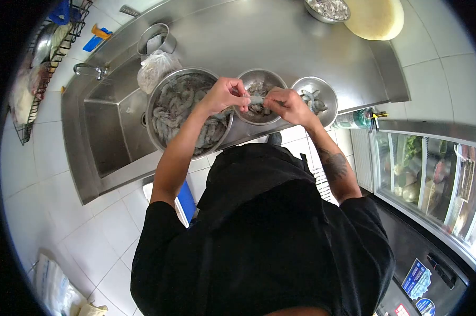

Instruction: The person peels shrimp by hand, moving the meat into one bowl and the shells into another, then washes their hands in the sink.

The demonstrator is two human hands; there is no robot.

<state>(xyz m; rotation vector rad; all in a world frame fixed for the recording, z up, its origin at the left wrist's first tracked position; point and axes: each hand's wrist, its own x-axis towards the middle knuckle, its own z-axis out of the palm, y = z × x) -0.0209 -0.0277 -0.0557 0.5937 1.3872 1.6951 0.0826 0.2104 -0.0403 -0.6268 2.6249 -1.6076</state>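
A grey shrimp is pinched between my two hands above the middle metal bowl. The fingertips of my left hand close on one end of it. At the other end, the thumb and fingers of my right hand are closed on it. Beneath them, the middle bowl contains what look like shrimp shells and heads, partly hidden by my hands. On the left stands a large metal bowl full of whole grey shrimp. A smaller metal bowl on the right has several shrimp in it, apparently peeled.
Left of the bowls is a steel sink with a faucet. A plastic bag and a metal pot stand behind the large bowl. At the back right are another filled bowl and a round pale board. A glass-door fridge stands right.
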